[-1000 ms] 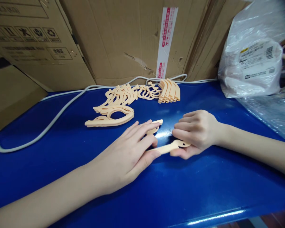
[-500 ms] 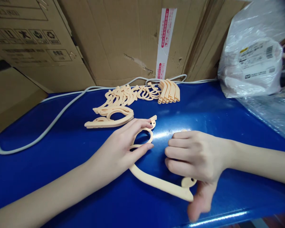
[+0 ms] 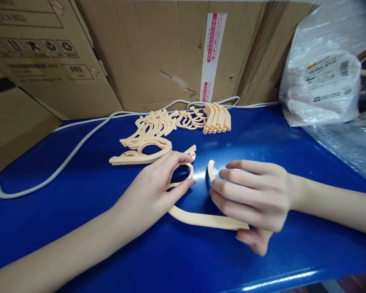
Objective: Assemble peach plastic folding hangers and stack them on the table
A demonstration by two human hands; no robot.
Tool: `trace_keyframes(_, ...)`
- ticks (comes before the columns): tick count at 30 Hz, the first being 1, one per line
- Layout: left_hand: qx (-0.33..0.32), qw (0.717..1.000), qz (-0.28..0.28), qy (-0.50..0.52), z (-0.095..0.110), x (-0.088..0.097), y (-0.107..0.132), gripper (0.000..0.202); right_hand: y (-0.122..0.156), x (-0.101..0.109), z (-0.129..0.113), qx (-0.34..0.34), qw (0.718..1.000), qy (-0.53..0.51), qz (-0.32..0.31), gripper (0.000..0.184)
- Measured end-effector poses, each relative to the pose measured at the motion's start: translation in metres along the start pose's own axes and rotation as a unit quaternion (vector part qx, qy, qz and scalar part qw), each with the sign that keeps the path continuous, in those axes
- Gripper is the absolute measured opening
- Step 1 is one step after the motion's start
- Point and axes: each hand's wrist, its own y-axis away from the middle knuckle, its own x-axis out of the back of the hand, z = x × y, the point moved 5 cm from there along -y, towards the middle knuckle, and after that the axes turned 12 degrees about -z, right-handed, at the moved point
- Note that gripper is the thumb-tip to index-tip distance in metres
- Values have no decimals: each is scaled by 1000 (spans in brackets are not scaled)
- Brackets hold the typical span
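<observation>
A beige plastic folding hanger (image 3: pixel 201 219) lies in my left hand (image 3: pixel 158 183), whose thumb and fingers close round its middle by the ring-shaped part. One long arm of it reaches to the right, and a short end with small holes shows past my left fingertips. My right hand (image 3: pixel 250 195) is bent round a curved beige hook (image 3: pixel 211 169); the tip sticks up beyond the fingers and the rest is hidden. Its thumb sits under the end of the hanger's long arm, touching it.
Behind my hands lie folded hangers (image 3: pixel 143 156), a pile of curved arms (image 3: pixel 157 123), loose hooks (image 3: pixel 190 119) and a neat row of arms (image 3: pixel 217 118). A white cable (image 3: pixel 88 142) runs across the blue table (image 3: pixel 116 256). Cardboard boxes (image 3: pixel 158 49) and a plastic bag (image 3: pixel 323 89) stand at the back.
My right hand has turned and its fingers have loosened from a fist, so the hook's tip now shows. The hanger's long arm has swung upward at its right end. My left hand has barely moved.
</observation>
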Motion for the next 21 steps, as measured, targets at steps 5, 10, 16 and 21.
trace_keyframes(5, 12, 1000, -2, -4, 1, 1, 0, 21, -1, 1, -4, -9, 1000, -4, 12, 54)
trace_keyframes(10, 19, 1000, -11, -7, 2, 0, 1, 21, -8, -2, -17, 37, 998, -57, 3, 48)
trace_keyframes(16, 22, 999, -20, -26, 1, -3, 3, 21, -14, -2, -25, 28, 995, -100, -12, 45)
trace_keyframes(21, 4, 999, -20, -47, 2, -4, 4, 21, -15, -5, -22, 36, 984, -164, -62, 36)
